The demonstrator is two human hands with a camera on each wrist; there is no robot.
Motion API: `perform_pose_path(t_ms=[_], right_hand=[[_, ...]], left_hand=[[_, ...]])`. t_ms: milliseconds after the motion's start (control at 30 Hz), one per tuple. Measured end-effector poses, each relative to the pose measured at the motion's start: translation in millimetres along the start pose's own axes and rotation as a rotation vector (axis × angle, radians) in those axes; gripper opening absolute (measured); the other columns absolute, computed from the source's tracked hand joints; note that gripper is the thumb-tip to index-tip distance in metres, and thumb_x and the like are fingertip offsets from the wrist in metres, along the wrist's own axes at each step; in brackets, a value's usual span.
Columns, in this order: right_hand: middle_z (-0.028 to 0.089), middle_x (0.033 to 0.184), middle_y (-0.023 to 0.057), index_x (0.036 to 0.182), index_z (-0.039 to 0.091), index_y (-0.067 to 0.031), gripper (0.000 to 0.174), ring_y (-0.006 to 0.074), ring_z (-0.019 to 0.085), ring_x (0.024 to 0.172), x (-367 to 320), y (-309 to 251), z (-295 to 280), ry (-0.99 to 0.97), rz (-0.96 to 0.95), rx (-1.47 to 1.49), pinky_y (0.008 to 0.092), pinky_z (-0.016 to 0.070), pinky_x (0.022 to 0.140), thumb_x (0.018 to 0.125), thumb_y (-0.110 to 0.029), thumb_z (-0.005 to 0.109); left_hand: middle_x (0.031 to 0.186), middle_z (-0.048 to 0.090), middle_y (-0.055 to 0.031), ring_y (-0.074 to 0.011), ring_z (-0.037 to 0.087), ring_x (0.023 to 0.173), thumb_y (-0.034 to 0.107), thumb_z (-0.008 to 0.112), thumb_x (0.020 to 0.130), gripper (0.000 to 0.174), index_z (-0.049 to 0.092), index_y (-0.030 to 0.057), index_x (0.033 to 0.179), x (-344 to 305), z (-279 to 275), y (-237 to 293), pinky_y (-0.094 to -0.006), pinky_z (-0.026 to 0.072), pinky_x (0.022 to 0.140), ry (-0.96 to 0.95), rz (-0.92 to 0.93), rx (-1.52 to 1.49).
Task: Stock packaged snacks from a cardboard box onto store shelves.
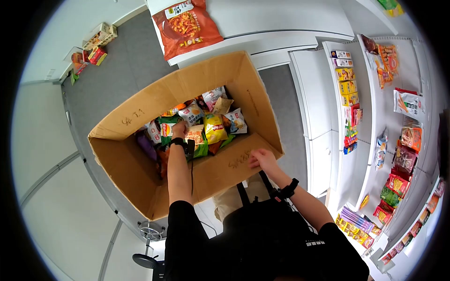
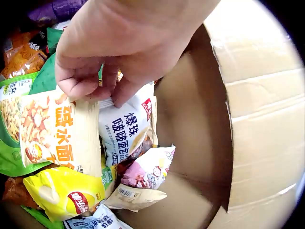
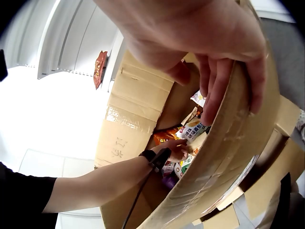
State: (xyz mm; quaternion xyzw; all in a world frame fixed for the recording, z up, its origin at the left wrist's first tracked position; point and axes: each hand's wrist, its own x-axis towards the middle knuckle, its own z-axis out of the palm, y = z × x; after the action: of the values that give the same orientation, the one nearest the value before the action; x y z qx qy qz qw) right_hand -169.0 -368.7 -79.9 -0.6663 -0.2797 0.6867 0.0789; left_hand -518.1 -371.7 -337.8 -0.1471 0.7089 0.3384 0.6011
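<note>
A large cardboard box holds many snack bags. My left hand reaches inside, its curled fingers pinching the top edge of a beige bread bag. Right beside those fingertips stands a white bread bag. A yellow snack bag, a green bag and a pink-and-white bag lie close by. My right hand grips the near wall of the box at its rim, with fingers on both sides of the cardboard.
A big orange-red snack bag lies on the white counter beyond the box. Shelves with packaged snacks stand to the right. More packages sit on the floor at far left, and a wheeled stool is near the box.
</note>
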Motion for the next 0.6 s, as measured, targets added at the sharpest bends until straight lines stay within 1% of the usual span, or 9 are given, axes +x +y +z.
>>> perform_pose_path(t_ms=[67,133,233,267,333,367,400,433,600], right_hand=[[0.062,0.076,0.0128,0.087,0.057,0.0048,0.03,0.0209,0.063,0.061,2.1,3.3,-3.1,-0.016,0.005,0.014,0.029,0.0494,0.057,0.089,-0.025,0.054],[0.062,0.076,0.0133,0.088,0.057,0.005,0.029,0.0217,0.064,0.06,0.8,1.1,-5.0,-0.032,-0.013,-0.004,0.0291,0.0494,0.056,0.089,-0.024,0.054],[0.062,0.078,0.0139,0.089,0.057,0.0035,0.03,0.0231,0.064,0.063,-1.6,2.1,-5.0,-0.075,0.005,-0.007,0.03,0.05,0.06,0.09,-0.027,0.053],[0.062,0.08,0.014,0.089,0.056,0.0028,0.031,0.0236,0.065,0.065,-1.5,0.6,-4.8,-0.092,0.011,-0.002,0.0304,0.0503,0.061,0.09,-0.028,0.053],[0.062,0.078,0.0141,0.089,0.056,0.0027,0.03,0.0234,0.065,0.064,1.2,2.1,-6.1,-0.108,0.013,0.004,0.0304,0.0504,0.061,0.09,-0.028,0.053],[0.062,0.078,0.0141,0.089,0.056,0.0026,0.03,0.0233,0.065,0.064,2.0,3.3,-6.9,-0.115,0.012,0.007,0.0304,0.0504,0.061,0.09,-0.027,0.053],[0.062,0.078,0.0141,0.089,0.056,0.0025,0.03,0.023,0.065,0.064,0.9,3.9,-7.1,-0.124,0.007,0.008,0.0304,0.0504,0.061,0.09,-0.027,0.053],[0.062,0.078,0.0141,0.089,0.056,0.0023,0.03,0.0227,0.065,0.064,-0.1,3.4,-7.5,-0.132,-0.002,0.01,0.0304,0.0504,0.061,0.089,-0.027,0.052],[0.063,0.08,0.0144,0.09,0.056,0.0022,0.028,0.0214,0.065,0.064,-2.5,2.1,-11.4,-0.19,-0.033,0.02,0.0287,0.05,0.06,0.088,-0.025,0.052]], left_hand=[[0.055,0.048,-0.0083,-0.018,0.044,0.04,0.016,0.064,0.081,0.025,0.05,0.0038,0.064,1.2,5.4,0.6,-0.0342,0.031,0.036,0.038,0.013,0.06],[0.053,0.043,-0.0064,-0.0158,0.039,0.04,0.017,0.061,0.084,0.024,0.052,0.0017,0.068,-3.1,5.2,-3.8,-0.0339,0.0313,0.037,-0.047,0.354,0.345],[0.059,0.046,-0.0071,-0.0184,0.042,0.048,0.019,0.062,0.083,0.023,0.054,0.0004,0.073,-34.4,17.4,1.5,-0.0352,0.0349,0.045,0.043,0.212,0.148],[0.062,0.047,-0.0072,-0.0193,0.042,0.051,0.019,0.062,0.083,0.021,0.055,0.0005,0.076,-14.7,5.7,-10.1,-0.0358,0.036,0.049,0.063,0.75,0.611],[0.07,0.049,-0.0071,-0.0207,0.045,0.059,0.018,0.061,0.083,0.017,0.057,0.0018,0.084,29.9,-5.2,-24.1,-0.0363,0.0389,0.056,0.067,0.842,0.837],[0.074,0.05,-0.007,-0.0211,0.047,0.064,0.018,0.06,0.084,0.016,0.057,0.0029,0.088,29.7,4.4,-19.2,-0.0361,0.0407,0.061,0.054,0.419,0.567],[0.08,0.052,-0.0066,-0.0204,0.048,0.072,0.018,0.059,0.085,0.016,0.057,0.005,0.094,-3.7,11.3,-13.7,-0.0353,0.0415,0.064,0.057,0.333,0.407],[0.092,0.055,-0.0064,-0.0201,0.052,0.085,0.017,0.056,0.086,0.019,0.055,0.0057,0.101,-66.2,28.3,5.8,-0.0355,0.043,0.069,0.042,0.121,0.138],[0.105,0.056,-0.0093,-0.0241,0.054,0.097,0.014,0.051,0.088,0.022,0.052,0.0047,0.108,-143.5,38.2,5.0,-0.0438,0.0477,0.078,-0.081,0.135,-0.048]])
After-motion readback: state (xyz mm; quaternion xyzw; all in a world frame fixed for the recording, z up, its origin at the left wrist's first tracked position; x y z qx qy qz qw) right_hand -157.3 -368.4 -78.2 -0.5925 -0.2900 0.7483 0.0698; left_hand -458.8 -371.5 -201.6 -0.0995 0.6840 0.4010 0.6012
